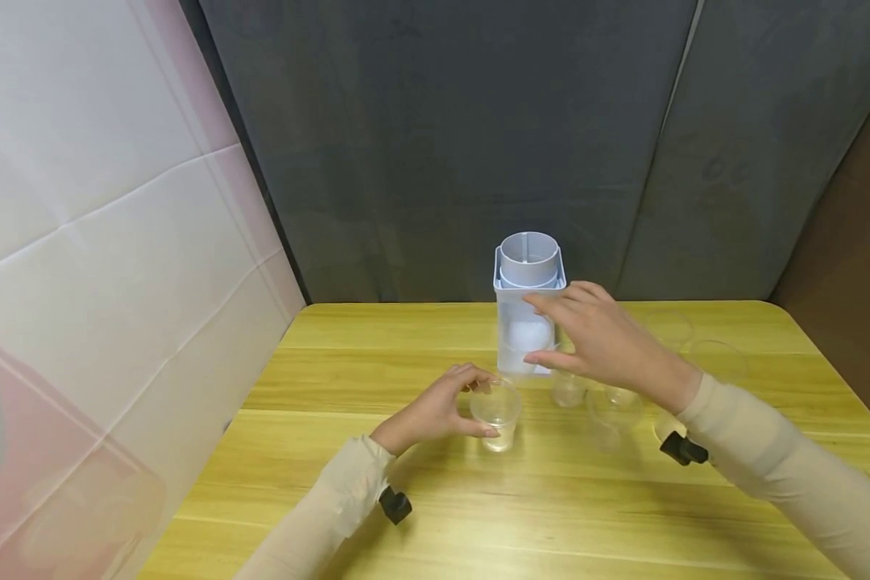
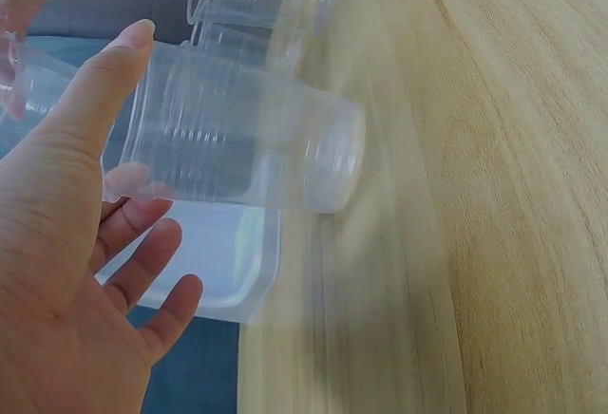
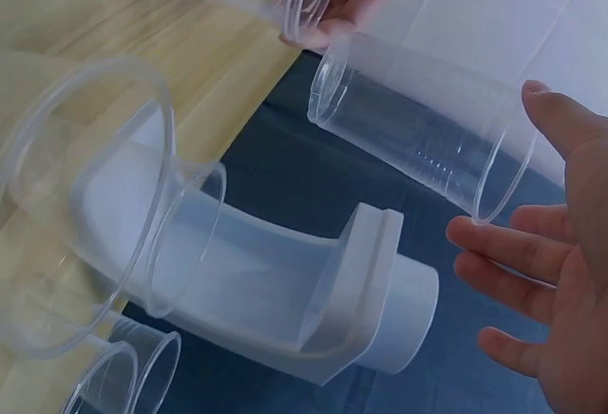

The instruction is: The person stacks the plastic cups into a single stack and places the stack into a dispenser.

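Near the middle of the table, my left hand (image 1: 438, 411) grips a clear plastic cup (image 2: 237, 134) by its rim, between thumb and index finger. That cup stands upright, its base at or just above the wood. Higher and to the right, my right hand (image 1: 602, 334) holds another clear plastic cup (image 3: 418, 139) at its rim between thumb and fingers. The right cup's base is near the mouth of the left cup; whether they touch I cannot tell. In the head view the right cup is barely visible against the background.
A pale blue-white plastic container (image 1: 525, 322) with a round open tube (image 1: 529, 262) on top stands behind the hands. Several clear cups (image 1: 616, 407) stand on the wooden table (image 1: 377, 387) below my right forearm. A dark grey panel (image 1: 435, 161) rises behind the table.
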Tool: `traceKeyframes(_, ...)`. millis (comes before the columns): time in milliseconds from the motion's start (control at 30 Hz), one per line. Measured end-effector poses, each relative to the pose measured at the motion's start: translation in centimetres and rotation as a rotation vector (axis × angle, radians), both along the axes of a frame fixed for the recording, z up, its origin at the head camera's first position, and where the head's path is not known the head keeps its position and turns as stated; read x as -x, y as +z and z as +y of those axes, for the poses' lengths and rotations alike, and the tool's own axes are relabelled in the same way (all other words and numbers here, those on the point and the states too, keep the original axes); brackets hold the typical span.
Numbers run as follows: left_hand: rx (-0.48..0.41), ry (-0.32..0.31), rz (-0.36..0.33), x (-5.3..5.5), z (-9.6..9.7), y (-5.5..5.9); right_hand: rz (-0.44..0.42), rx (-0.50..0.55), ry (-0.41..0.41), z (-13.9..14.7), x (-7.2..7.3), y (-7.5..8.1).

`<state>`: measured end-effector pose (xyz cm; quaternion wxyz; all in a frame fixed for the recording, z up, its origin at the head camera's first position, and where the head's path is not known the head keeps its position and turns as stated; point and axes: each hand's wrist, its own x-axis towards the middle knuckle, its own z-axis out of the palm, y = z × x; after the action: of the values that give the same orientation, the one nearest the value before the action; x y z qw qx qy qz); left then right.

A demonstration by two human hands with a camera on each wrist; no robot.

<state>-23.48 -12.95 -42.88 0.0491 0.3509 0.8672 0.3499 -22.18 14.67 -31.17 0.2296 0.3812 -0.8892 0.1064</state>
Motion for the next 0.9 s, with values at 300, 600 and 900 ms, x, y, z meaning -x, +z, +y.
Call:
traceKeyframes(300,-0.034,0.007,-0.020,-0.2,0.4,-0.1,0.058,-0.038,0.025,-1.1,-0.7,-0.4)
traceKeyframes(600,-0.066,0.023,-0.026,-0.5,0.6,-0.3,0.069,-0.030,0.072,-1.8,-1.1,-1.4)
traceKeyframes(900,-0.074,0.025,-0.039,-0.5,0.7,-0.3,0.051,-0.062,0.072,-2.2,-1.4,-1.9)
